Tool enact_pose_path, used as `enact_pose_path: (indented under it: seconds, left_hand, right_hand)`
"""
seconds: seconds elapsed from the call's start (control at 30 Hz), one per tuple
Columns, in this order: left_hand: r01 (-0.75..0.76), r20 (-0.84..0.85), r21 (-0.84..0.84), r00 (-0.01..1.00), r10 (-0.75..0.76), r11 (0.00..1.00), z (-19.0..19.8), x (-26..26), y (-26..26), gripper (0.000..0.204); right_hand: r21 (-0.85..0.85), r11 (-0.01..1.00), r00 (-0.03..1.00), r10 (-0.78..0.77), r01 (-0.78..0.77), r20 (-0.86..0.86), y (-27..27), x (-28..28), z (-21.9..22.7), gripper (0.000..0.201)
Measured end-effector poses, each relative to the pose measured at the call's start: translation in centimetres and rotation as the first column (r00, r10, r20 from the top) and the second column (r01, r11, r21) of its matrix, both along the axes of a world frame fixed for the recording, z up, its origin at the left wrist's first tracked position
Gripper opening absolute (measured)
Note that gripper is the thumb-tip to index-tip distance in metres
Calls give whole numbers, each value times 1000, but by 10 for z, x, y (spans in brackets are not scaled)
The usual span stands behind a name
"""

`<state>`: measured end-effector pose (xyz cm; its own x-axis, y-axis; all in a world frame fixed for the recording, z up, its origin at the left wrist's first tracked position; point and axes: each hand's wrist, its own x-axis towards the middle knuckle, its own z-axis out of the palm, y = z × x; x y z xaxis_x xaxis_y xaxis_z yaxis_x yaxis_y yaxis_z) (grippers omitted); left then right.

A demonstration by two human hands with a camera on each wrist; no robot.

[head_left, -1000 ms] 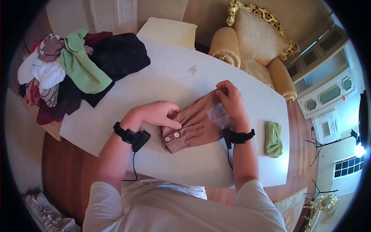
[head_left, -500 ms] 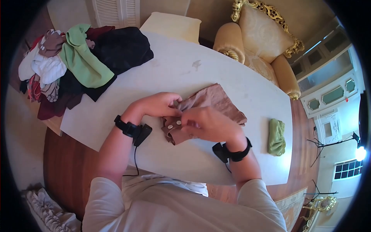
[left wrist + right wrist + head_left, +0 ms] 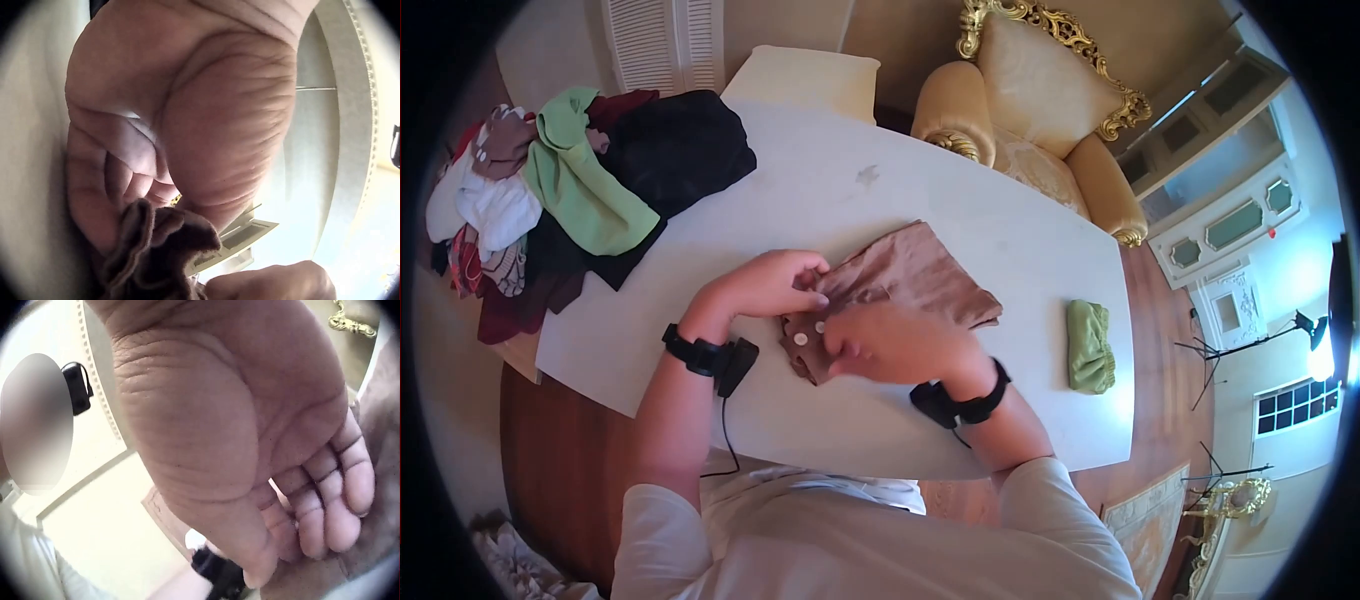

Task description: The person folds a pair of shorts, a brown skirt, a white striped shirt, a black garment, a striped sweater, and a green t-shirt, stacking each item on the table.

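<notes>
A brown garment (image 3: 915, 265) with white buttons on its band lies folded on the white table. At its left end my left hand (image 3: 765, 285) pinches the edge; in the left wrist view a dark brown fold (image 3: 165, 240) bunches between thumb and fingers. My right hand (image 3: 905, 345) reaches across the near side of the garment, beside the buttons, and hides part of the band. The right wrist view shows its fingers (image 3: 340, 525) bent down onto the brown cloth, the thumb close to them, gripping near the band.
A heap of clothes, with a green piece (image 3: 585, 190) and a black piece (image 3: 680, 150) on it, covers the table's left end. A folded green garment (image 3: 1090, 347) lies near the right edge. A gold armchair (image 3: 1040, 120) stands beyond the table (image 3: 800, 190).
My right hand has come from the garment's far right side, leftward and nearer, onto the buttoned band. The left hand keeps its place at the left edge. The head view has shifted slightly.
</notes>
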<state>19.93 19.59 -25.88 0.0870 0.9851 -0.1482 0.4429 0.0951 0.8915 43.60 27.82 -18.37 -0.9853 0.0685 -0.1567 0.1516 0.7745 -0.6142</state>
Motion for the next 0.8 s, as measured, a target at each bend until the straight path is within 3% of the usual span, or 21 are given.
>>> enact_pose_path:
  seconds: [0.07, 0.13, 0.2, 0.3, 0.5, 0.6, 0.7, 0.8]
  left_hand:
    - [-101, -32, 35, 994, 103, 994, 5, -4, -4, 36]
    - [-192, -31, 6, 981, 192, 981, 11, -7, -7, 40]
    - [-242, -77, -2, 967, 241, 970, 18, -9, -8, 43]
    - [-215, -166, 33, 962, 217, 976, 17, -14, -8, 45]
    - [-168, -217, 7, 962, 165, 986, 27, -14, -13, 42]
    - [-107, -74, -70, 992, 102, 992, 19, -22, -12, 44]
    - [-108, -94, -192, 991, 91, 975, 29, -16, -11, 46]
    - [-149, -60, -72, 988, 145, 986, 20, -11, -10, 49]
  right_hand:
    - [-44, 991, 987, -128, 124, -100, 27, 14, 17, 23]
    - [131, 902, 909, -396, 412, -130, 62, 26, 17, 30]
    - [299, 755, 811, -563, 583, -161, 91, 44, 17, 34]
    - [312, 688, 735, -676, 655, -52, 122, 67, -1, 37]
    - [310, 768, 739, -632, 560, 233, 135, 62, -9, 44]
    - [321, 838, 781, -536, 442, 322, 131, 59, -5, 45]
    - [321, 792, 774, -595, 519, 216, 126, 57, -5, 47]
    - [256, 743, 772, -636, 619, -21, 124, 48, -22, 50]
